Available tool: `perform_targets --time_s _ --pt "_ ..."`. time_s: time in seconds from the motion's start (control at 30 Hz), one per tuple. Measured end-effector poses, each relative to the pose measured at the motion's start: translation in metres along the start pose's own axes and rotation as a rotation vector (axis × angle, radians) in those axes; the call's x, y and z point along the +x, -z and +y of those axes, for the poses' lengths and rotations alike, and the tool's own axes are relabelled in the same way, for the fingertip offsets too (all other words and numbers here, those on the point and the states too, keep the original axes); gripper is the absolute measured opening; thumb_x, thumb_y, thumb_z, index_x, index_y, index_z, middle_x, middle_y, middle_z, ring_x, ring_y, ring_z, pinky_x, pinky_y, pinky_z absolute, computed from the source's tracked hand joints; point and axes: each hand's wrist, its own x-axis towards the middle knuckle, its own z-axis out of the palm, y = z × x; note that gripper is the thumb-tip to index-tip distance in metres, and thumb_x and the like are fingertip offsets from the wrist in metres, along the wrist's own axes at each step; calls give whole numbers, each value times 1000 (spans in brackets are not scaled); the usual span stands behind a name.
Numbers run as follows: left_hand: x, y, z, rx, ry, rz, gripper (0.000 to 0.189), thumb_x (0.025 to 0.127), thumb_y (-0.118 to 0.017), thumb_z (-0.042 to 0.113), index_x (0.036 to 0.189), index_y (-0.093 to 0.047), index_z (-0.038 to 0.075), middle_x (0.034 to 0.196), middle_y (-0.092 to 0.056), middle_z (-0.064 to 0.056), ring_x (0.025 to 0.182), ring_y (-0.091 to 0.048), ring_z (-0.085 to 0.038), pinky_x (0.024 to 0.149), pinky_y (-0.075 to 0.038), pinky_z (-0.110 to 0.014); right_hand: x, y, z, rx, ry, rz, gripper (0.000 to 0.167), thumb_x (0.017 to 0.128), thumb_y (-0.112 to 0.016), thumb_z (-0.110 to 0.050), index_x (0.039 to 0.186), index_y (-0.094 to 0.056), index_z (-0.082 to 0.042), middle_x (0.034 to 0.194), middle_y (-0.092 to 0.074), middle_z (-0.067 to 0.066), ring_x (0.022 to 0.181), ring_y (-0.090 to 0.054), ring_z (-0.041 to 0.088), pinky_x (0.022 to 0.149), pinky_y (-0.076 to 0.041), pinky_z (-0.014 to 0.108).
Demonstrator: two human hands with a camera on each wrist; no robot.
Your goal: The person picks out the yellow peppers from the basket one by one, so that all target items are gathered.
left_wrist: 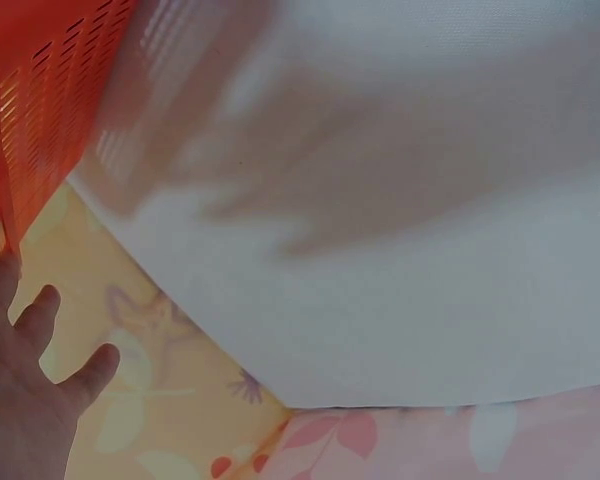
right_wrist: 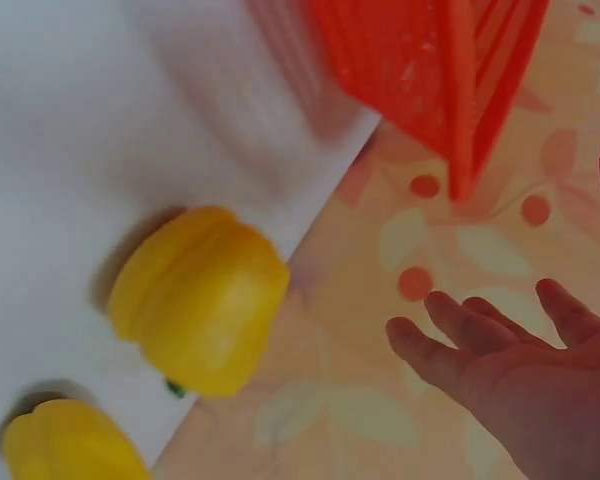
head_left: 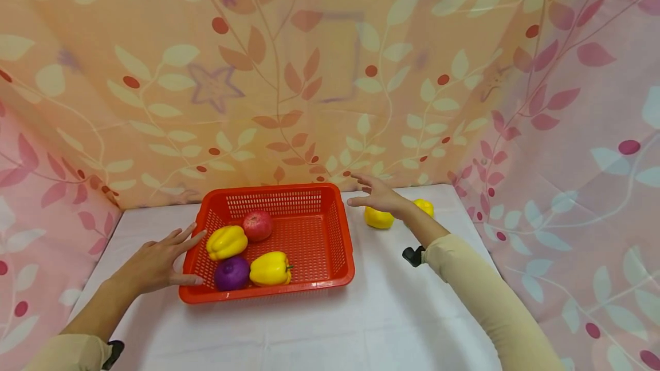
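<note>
A red plastic basket [head_left: 309, 233] stands on the white-covered table. Inside it lie two yellow bell peppers [head_left: 227, 242], a pink-red round fruit [head_left: 258, 225] and a round purple vegetable [head_left: 232, 273]. My left hand [head_left: 162, 262] is at the basket's left rim, fingers spread, thumb over the near corner. Just beyond the right rim, my right hand [head_left: 378, 194] hovers with extended fingers and nothing in it. Below and beside that hand sit two more yellow bell peppers, one nearer [head_left: 378, 218] and one partly hidden behind the forearm [head_left: 424, 207]; the right wrist view shows both.
Patterned cloth walls [head_left: 289, 73] enclose the table [head_left: 309, 331] at the back and both sides. The basket's back edge is close to the rear cloth. A dark wrist device [head_left: 412, 256] hangs under the right sleeve.
</note>
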Motion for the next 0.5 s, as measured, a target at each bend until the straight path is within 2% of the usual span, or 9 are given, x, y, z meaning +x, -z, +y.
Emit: perform_targets --time_s 0.13,0.33,0.43,0.5 --pt "0 0 0 -3 6 -6 106 70 -73 72 152 -41 14 157 -33 -21 136 -34 -53 94 -38 -74 3 -15 -18 3 23 -73 82 89 -76 -25 157 -31 -19 165 -21 7 147 -25 40 111 -35 58" --pt "0 0 -1 -1 -1 3 106 70 -73 73 152 -41 15 157 -33 -21 136 -35 -53 94 -39 -74 7 -37 -40 -32 44 -174 86 87 -77 -31 157 -30 -18 161 -30 9 147 -27 36 113 -32 59" --pt "0 0 -1 1 -4 7 106 70 -72 73 152 -41 15 157 -33 -21 136 -35 -53 93 -39 -74 10 -47 -48 -79 30 -227 88 85 -77 -38 158 -29 -23 161 -30 7 146 -29 31 113 -31 58" --pt "0 0 -1 1 -5 7 106 70 -72 73 152 -41 15 157 -33 -20 136 -35 -53 93 -39 -74 12 -55 -53 -95 19 -272 90 84 -78 -41 158 -29 -25 162 -28 7 144 -33 31 112 -32 57"
